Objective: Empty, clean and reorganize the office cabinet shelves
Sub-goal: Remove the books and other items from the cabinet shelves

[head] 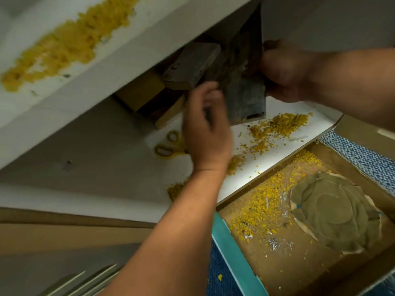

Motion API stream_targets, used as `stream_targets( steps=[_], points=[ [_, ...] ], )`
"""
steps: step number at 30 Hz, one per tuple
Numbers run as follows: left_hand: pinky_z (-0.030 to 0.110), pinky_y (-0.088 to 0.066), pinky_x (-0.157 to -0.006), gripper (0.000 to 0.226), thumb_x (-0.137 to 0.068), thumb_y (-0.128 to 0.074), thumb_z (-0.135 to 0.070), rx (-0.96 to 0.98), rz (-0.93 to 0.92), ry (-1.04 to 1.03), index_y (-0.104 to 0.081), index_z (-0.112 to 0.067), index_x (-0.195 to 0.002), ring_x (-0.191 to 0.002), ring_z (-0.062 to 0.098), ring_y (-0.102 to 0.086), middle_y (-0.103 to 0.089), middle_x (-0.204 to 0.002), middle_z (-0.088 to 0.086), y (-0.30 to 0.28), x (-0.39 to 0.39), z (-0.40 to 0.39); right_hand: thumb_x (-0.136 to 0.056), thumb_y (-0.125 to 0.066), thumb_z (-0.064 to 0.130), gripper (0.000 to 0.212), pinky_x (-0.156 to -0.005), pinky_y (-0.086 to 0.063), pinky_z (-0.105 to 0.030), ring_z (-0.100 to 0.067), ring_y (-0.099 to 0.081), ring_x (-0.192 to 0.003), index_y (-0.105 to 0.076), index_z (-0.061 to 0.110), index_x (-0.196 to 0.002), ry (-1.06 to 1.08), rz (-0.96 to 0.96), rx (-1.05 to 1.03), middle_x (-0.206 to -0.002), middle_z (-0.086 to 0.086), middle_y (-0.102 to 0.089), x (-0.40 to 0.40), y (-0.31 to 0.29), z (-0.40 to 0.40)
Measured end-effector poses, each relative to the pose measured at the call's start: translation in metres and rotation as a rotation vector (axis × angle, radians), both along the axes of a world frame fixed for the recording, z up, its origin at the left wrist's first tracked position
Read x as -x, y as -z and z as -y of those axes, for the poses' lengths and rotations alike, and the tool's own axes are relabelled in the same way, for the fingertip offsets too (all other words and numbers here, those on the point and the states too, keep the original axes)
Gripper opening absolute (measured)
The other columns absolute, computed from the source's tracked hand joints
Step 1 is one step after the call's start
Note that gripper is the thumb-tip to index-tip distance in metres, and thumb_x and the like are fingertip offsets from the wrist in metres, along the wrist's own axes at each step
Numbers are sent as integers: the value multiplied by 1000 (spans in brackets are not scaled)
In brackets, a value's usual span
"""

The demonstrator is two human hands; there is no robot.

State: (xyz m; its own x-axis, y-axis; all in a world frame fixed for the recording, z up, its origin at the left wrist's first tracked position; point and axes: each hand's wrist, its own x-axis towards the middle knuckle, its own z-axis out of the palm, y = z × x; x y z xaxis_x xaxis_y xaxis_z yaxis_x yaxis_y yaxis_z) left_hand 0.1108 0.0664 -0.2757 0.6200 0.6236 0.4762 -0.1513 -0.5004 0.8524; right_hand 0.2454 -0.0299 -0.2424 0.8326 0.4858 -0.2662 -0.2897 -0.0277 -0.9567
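I saw white cabinet shelves (pixel 288 154) strewn with yellow crumbs (pixel 280 124), and more yellow crumbs (pixel 62 43) at ten o'clock on the upper shelf. The books (pixel 245 103) looked grey and mottled, with a mustard-yellow box (pixel 141 92) at their nine o'clock. The scissors (pixel 168 146) had yellow handles. At five o'clock the cardboard box (pixel 277 263) was brown, with a teal edge (pixel 235 263), holding an olive-grey cloth (pixel 333 214). A blue-and-white speckled fabric (pixel 363 159) lay at three o'clock.
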Motion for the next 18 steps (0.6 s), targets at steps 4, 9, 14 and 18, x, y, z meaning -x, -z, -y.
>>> stream_targets(
  steps=[4,9,14,18],
  points=[
    [31,-49,-86,33,-89,-48,-13,385,-71,-446,-62,4,-115,-103,35,-63,-67,-112,24,3,9,-55,-91,-41,-15,46,-79,-61,-41,-24,-73,-98,-64,15,-118,-37,65,1,-114,-13,-71,10,-18,31],
    [42,-56,-92,60,-88,-45,-60,828,-551,-164,-66,-13,-121,-108,33,-67,-66,-127,16,3,9,-57,-93,-45,-11,39,-70,-61,-32,-24,-73,-96,-61,7,-124,-23,-42,-32,-121,-16,-68,18,-40,62],
    [45,-51,-99,75,-90,-32,-76,1157,-607,407,-67,-18,-122,-117,29,-64,-68,-125,12,-39,36,-11,-88,-53,-12,39,-85,-60,-45,-31,-73,-96,-59,4,-123,-6,-135,-27,-112,-16,-72,47,-63,106],
    [36,-60,-72,39,-85,-59,-37,1180,-798,493,-68,-4,-105,-79,24,-74,-75,-93,14,-64,58,8,-92,-47,-11,38,-73,-62,-37,-24,-75,-90,-60,17,-114,-86,-253,-18,-105,-10,-75,81,-68,146]
  ],
)
